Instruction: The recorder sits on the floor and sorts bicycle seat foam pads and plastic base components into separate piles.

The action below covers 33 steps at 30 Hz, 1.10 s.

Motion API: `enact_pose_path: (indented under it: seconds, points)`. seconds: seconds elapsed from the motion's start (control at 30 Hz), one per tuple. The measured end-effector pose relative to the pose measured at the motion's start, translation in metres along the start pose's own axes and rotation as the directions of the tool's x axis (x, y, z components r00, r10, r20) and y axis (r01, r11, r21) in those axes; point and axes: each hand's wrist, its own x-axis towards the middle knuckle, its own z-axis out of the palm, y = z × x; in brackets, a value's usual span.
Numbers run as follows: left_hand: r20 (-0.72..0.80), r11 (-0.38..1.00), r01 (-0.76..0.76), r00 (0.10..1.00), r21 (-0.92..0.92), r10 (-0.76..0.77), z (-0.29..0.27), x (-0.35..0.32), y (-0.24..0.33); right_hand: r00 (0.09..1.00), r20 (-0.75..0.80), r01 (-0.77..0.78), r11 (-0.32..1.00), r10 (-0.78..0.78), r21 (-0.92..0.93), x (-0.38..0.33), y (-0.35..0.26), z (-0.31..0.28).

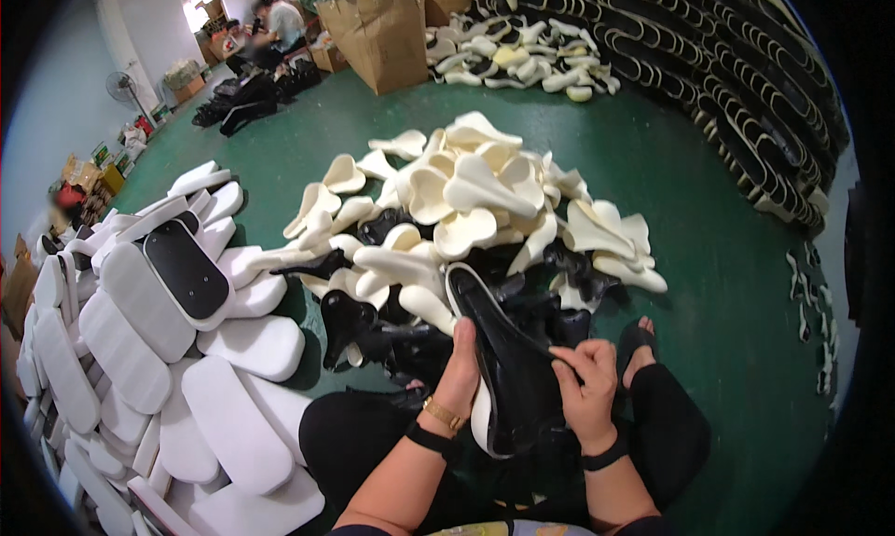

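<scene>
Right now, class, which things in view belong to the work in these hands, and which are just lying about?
In the work:
pale-rimmed black piece, between left hand and right hand
probably the cream shaped pieces piled ahead

Apparently just lying about:
white pads, untouched at left
large cardboard box
standing fan

White pads [226, 419] lay heaped on the green floor [718, 303] at the left, a black panel [186, 275] among them. Farther back, a fan [120, 87] stood near the pale wall [67, 79], and two people [287, 25] were just left of a big carton [380, 40].
</scene>
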Motion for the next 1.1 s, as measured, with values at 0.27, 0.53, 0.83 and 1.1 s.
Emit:
enact_pose_path:
  seconds: [0.27,0.53,0.83,1.1]
  points:
    - [0.034,0.995,-0.082,0.996,0.049,0.081,0.002,-0.002,0.001,0.999,-0.01,0.047,0.998,-0.048,-0.028,-0.001,0.003,0.006]
    - [-0.008,0.995,-0.079,0.997,0.064,0.08,-0.001,-0.005,0.003,0.999,-0.03,-0.022,0.999,0.021,-0.032,-0.008,-0.001,0.019]
    - [-0.137,0.994,-0.005,0.99,0.112,0.02,0.0,-0.001,0.01,0.847,0.388,-0.506,0.775,0.364,0.377,-0.013,0.045,0.011]
    - [-0.149,0.991,-0.02,0.988,0.13,0.04,0.005,-0.003,0.011,0.655,0.633,-0.73,0.132,0.411,0.67,-0.036,0.047,0.004]
